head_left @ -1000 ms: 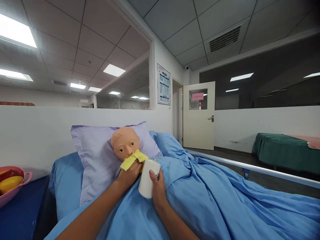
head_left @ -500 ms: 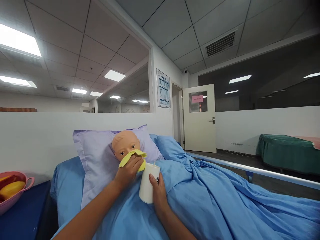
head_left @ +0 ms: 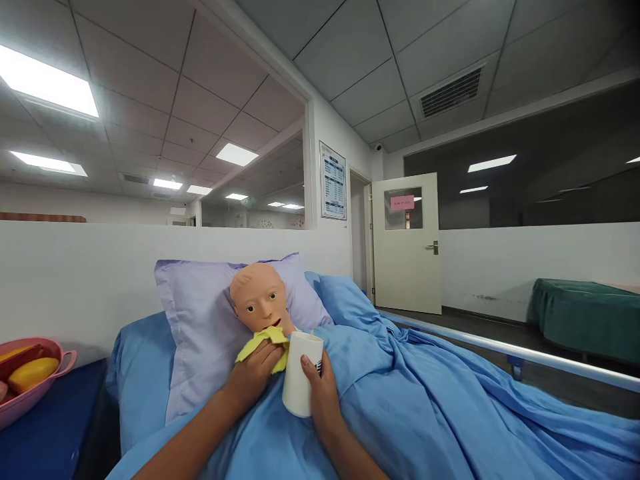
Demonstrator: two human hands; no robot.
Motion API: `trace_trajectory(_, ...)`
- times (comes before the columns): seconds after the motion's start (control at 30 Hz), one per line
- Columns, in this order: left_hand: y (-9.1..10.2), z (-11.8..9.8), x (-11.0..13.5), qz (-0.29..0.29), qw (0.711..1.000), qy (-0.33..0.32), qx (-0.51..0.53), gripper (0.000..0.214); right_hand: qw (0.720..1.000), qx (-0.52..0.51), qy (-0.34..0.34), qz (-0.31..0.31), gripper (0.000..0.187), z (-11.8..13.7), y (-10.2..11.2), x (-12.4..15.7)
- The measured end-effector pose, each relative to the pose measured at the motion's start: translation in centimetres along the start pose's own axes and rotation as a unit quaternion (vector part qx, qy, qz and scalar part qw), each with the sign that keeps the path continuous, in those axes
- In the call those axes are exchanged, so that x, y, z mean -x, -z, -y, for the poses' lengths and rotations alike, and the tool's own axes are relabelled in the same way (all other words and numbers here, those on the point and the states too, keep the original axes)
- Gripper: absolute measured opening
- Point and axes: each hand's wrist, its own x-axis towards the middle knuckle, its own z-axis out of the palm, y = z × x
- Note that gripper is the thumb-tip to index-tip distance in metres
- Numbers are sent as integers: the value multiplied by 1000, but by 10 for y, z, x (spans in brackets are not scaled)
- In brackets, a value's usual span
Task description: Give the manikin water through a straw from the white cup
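A bald mannequin head (head_left: 257, 293) rests on a lilac pillow (head_left: 195, 333), its body hidden beneath a blue quilt (head_left: 415, 387). My left hand (head_left: 260, 367) is closed on a crumpled yellow cloth (head_left: 250, 343), held at the mannequin's chin just under the mouth. Beside it, my right hand (head_left: 323, 387) wraps round a white cup (head_left: 300, 377) with a barcode on its side. The cup stands nearly upright above the quilt, slightly tilted, and what is inside it cannot be seen.
On the left, a pink basket (head_left: 47, 390) with toy-like fruit sits on a dark blue tabletop (head_left: 55, 433). A metal bed rail (head_left: 525, 357) runs along the far right side. Beyond it are an open door (head_left: 407, 267) and a green-covered bed (head_left: 585, 320).
My left hand has lowered the yellow cloth from over the mannequin's nose and mouth to its chin, so the mouth now shows. The cup stays in my right hand. The view has shifted slightly.
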Motion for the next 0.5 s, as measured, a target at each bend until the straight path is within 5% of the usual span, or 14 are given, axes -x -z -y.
trace_trajectory(0.23,9,5,-53,-54,996,-56,-42,30,1000,-4,-18,-14,68,1,1,0)
trace_trajectory(0.5,-20,4,-8,-40,990,-18,-131,33,1000,4,-17,-4,69,2,1,1)
